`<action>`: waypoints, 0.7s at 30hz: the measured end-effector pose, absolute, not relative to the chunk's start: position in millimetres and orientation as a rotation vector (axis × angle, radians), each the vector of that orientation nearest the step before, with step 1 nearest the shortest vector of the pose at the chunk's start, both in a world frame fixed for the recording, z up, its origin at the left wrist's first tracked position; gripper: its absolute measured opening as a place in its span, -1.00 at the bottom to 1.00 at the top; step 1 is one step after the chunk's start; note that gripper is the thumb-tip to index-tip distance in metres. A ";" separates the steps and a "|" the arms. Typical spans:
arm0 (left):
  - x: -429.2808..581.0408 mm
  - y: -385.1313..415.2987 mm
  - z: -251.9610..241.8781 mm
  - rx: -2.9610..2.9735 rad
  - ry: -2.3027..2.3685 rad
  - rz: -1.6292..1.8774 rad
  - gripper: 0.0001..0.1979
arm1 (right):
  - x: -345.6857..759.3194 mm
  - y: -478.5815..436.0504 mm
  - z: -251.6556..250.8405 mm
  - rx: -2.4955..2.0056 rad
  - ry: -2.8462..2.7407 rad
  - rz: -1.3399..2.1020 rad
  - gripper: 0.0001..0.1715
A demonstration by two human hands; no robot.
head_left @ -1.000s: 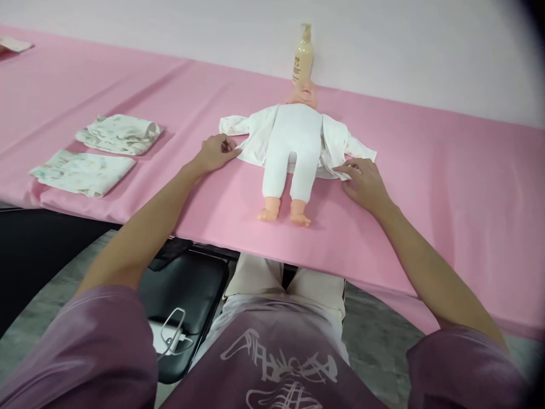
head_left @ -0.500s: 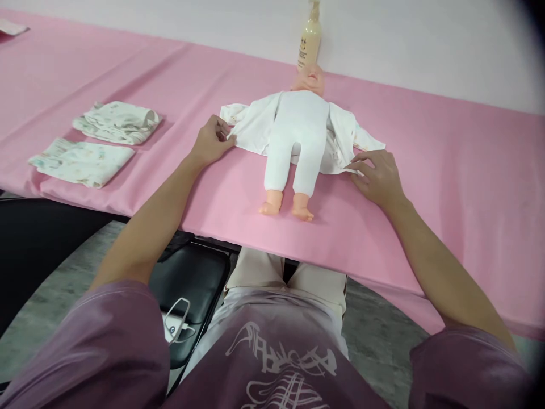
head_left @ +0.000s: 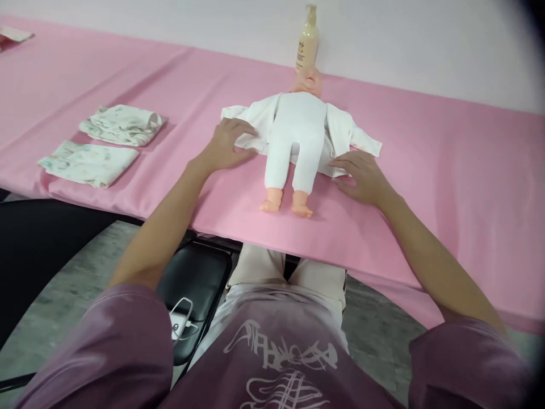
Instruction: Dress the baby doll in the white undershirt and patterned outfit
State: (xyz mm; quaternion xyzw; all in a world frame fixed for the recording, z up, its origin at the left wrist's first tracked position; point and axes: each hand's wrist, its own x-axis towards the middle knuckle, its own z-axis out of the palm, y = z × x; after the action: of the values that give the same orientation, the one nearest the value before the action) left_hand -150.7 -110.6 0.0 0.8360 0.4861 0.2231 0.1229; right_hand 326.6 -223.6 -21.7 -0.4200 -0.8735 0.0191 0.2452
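Observation:
A baby doll (head_left: 298, 125) with a white cloth body lies on its back, feet toward me. Its arms are in the sleeves of a small white baby shirt (head_left: 258, 116), which is spread open on both sides and partly under the doll. My left hand (head_left: 227, 143) rests at the shirt's left panel, fingers stretched and thumb apart. Over the lower right corner of the shirt, my right hand (head_left: 360, 175) has its fingers extended and apart. Neither hand grips the cloth.
A pink sheet (head_left: 383, 238) covers the table. Two folded printed baby garments, one nearer (head_left: 89, 163) and one farther (head_left: 123, 125), lie at left. A pump bottle (head_left: 307, 42) stands behind the doll's head. Below the table edge is a black chair (head_left: 200, 272) with a white device (head_left: 179, 325).
Both hands have moved inward toward the doll. My fingers have let go of the shirt's edges and spread over the panels.

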 end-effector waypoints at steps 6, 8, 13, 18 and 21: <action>-81.0 -118.3 -9.3 2.540 1.232 0.499 -0.56 | 281.5 -197.5 -29.6 -1.306 -2.382 0.088 -0.71; -60.2 -121.1 -19.9 2.480 1.382 0.557 -0.57 | 268.3 -193.0 -36.4 -1.405 -2.324 0.074 -0.69; -34.9 -130.7 -38.3 2.349 1.550 0.706 -0.37 | 256.9 -193.6 -50.4 -1.549 -2.175 0.031 -0.70; -37.9 -130.7 -38.5 2.349 1.480 0.734 -0.41 | 260.6 -188.8 -56.4 -1.593 -2.150 0.040 -0.77; -44.8 -130.0 -36.6 2.356 1.442 0.709 -0.57 | 264.5 -183.4 -58.2 -1.625 -2.142 0.048 -0.84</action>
State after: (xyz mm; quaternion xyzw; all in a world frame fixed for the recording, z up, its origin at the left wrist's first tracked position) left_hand -44.8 -130.0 -36.6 0.8175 0.5003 0.2461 0.1445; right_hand 264.5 -183.4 -58.2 -0.5890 -0.7762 0.0174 0.2242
